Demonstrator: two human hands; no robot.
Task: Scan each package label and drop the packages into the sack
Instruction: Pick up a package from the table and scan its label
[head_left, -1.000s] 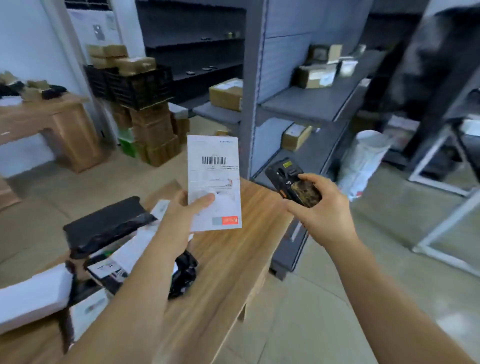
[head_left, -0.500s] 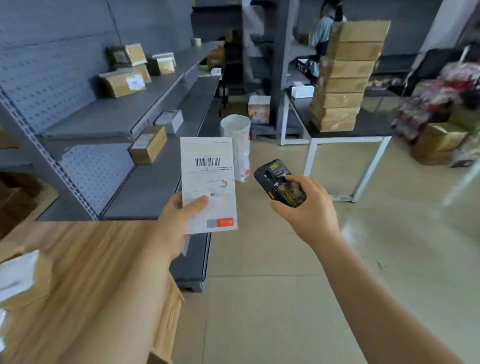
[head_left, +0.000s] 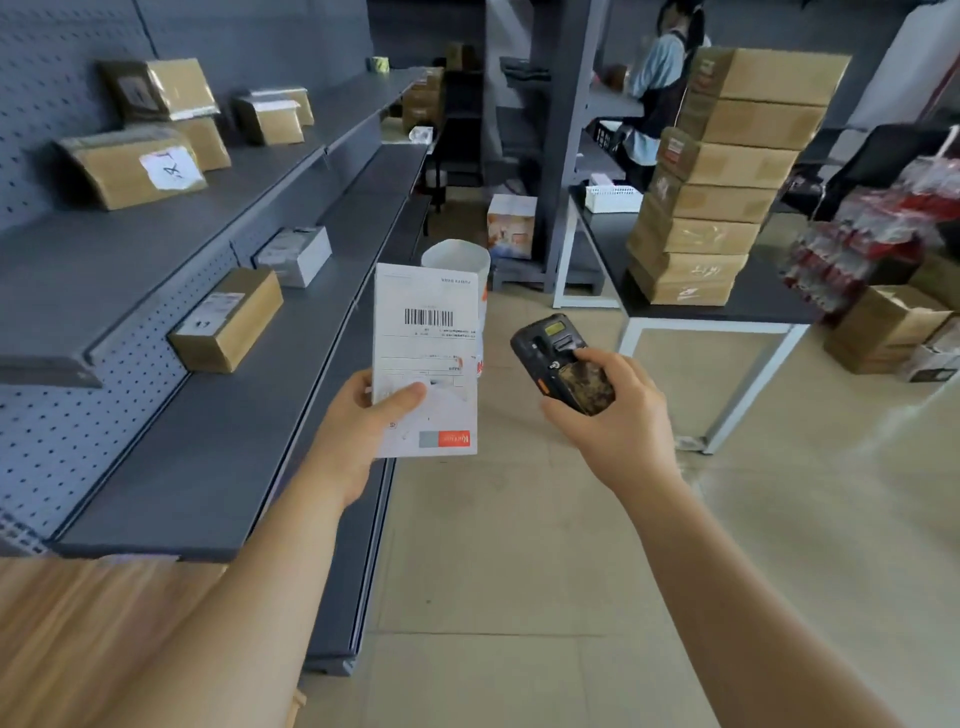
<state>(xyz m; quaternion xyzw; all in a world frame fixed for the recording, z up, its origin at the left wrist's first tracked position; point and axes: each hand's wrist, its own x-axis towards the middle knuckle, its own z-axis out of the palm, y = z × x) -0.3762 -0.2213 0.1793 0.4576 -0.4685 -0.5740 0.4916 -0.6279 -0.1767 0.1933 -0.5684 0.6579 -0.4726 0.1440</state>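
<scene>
Left hand (head_left: 358, 431) is gripping the white package (head_left: 426, 358) upright above the floor, barcode facing the camera, while right hand (head_left: 613, 415) is clutching the scanner (head_left: 561, 364) just beside it, sack (head_left: 457, 260) standing behind.

Grey metal shelving (head_left: 218, 291) with pegboard backing runs along the left, above a pale tiled floor (head_left: 519, 571). A black white-legged table (head_left: 737, 306) carries stacked brown cardboard boxes (head_left: 727, 176).

A flat white package (head_left: 426, 358) stands upright, barcode label facing the camera; a white sack (head_left: 457, 258) stands open on the floor behind it.
</scene>
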